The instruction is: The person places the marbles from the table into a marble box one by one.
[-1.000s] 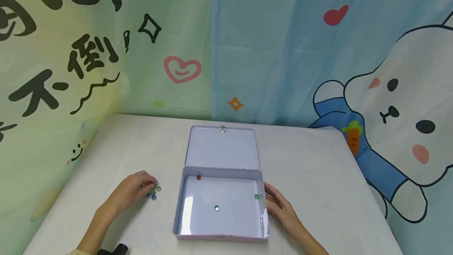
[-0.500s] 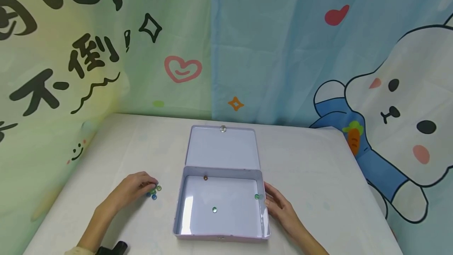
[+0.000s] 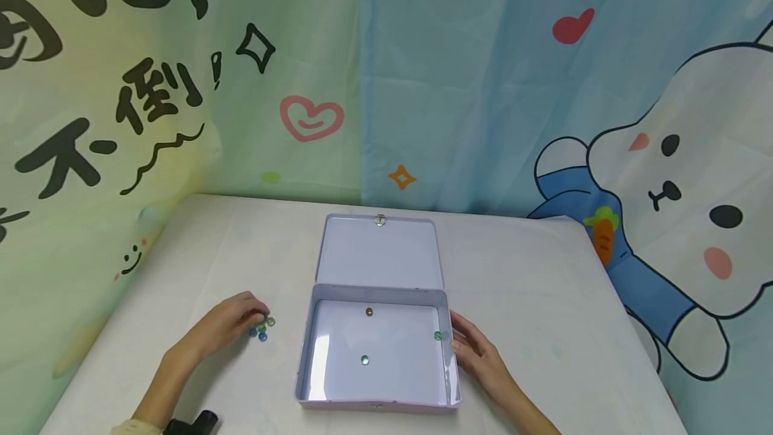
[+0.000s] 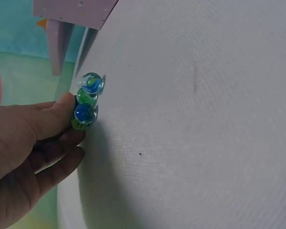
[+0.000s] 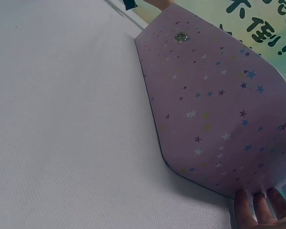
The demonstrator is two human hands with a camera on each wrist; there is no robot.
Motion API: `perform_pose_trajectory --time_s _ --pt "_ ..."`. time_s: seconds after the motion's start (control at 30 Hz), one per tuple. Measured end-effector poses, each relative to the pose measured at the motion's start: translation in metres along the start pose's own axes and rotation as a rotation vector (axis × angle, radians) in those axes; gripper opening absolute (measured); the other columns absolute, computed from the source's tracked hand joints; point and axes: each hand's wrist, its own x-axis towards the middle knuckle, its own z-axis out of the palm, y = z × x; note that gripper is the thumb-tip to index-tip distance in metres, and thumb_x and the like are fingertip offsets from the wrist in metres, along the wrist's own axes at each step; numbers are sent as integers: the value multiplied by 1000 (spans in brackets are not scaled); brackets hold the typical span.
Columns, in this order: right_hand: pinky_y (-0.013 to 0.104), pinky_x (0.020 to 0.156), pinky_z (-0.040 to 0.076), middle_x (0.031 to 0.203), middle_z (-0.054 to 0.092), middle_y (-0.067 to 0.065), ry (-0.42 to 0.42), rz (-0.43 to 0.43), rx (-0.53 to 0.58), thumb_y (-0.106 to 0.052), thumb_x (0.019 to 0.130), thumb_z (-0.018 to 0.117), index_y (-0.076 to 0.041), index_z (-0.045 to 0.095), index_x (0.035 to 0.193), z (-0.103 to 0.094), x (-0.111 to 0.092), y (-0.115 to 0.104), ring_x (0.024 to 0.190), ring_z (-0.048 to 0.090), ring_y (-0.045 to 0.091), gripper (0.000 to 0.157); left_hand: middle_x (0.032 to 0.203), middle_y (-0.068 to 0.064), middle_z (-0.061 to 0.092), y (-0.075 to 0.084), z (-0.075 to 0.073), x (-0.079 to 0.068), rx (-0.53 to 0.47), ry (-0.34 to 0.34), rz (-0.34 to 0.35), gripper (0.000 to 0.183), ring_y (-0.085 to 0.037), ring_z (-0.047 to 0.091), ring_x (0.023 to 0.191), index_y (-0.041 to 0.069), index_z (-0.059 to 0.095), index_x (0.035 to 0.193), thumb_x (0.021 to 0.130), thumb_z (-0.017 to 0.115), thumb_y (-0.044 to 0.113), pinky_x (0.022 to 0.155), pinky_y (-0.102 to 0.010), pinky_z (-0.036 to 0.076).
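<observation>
My left hand [image 3: 232, 317] is at a small cluster of glass marbles [image 3: 262, 337] on the cloth, left of the box. In the left wrist view its thumb tip meets the near side of the blue and green marbles [image 4: 84, 113]; the index finger is largely hidden, so I cannot tell if one is pinched. An open-lidded metal box [image 3: 377, 405] holds a brown-orange marble [image 3: 369, 312], a pale green marble [image 3: 365, 360] and a green marble [image 3: 437, 335] near the right wall. My right hand [image 3: 483, 358] touches that wall from outside, fingers [image 5: 244, 210] extended against the box.
The box lid [image 3: 379, 250] lies folded back behind it, with a metal clasp [image 3: 380, 220] at its far edge. Starry lilac print covers the outside. White cloth [image 3: 531, 287] covers the table; a printed curtain [image 3: 453, 86] hangs behind. A black object [image 3: 199, 423] shows by the left forearm.
Inside the box the brown-orange marble has rolled right and slightly nearer, while the pale green one has drifted slightly left and nearer. Both hands have stayed almost still.
</observation>
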Motion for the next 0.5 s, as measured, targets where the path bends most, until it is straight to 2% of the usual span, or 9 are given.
perform_pose_trajectory --time_s 0.13,0.3,0.4,0.5 --pt "32 102 49 157 33 14 -5 -3 -1 -18 97 54 -17 36 149 0 0 0 141 37 38 55 90 3 65 0 -2 -1 -70 0 -34 11 -4 60 82 5 69 100 90 66 7 73 -25 53" --pt "32 102 49 157 32 14 -10 -9 -3 -18 98 53 -17 35 149 0 -1 0 141 37 38 55 96 2 70 3 -11 2 -190 9 -139 12 -2 61 86 6 68 103 94 61 12 74 -24 53" --pt "32 102 49 157 31 15 -23 -17 -3 -19 98 53 -17 35 150 -1 -1 -1 141 36 39 55 98 0 72 5 -16 4 -222 39 -187 16 0 62 87 5 68 106 95 61 15 75 -23 53" --pt "33 104 48 158 29 16 -37 -23 0 -18 98 52 -16 34 150 -1 -1 -2 142 35 39 55 98 -1 73 8 -20 7 -245 77 -199 17 2 63 87 6 68 107 94 63 15 75 -22 54"
